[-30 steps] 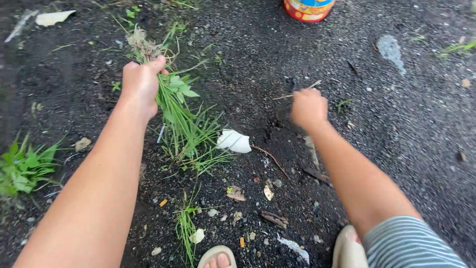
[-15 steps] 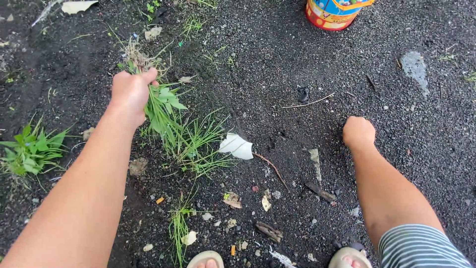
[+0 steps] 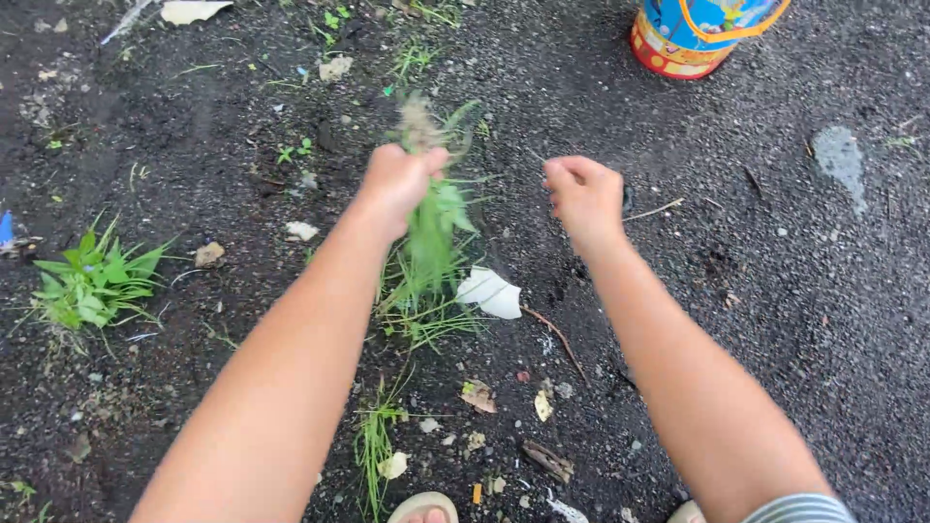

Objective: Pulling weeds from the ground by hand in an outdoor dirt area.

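Left hand [image 3: 399,184] is clenching a weed bunch [image 3: 433,228] just above the white leaf [image 3: 491,292]; right hand [image 3: 582,194] is curling loosely, holding nothing visible. Weeds probably light, floppy; best gripped near roots.

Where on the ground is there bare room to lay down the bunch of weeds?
Bare dark ground lies right of the right hand, below the painted bucket. Another free patch lies between the left hand and the leafy weed clump. Below the pulled weeds it is crowded with grass, a white scrap and twigs.
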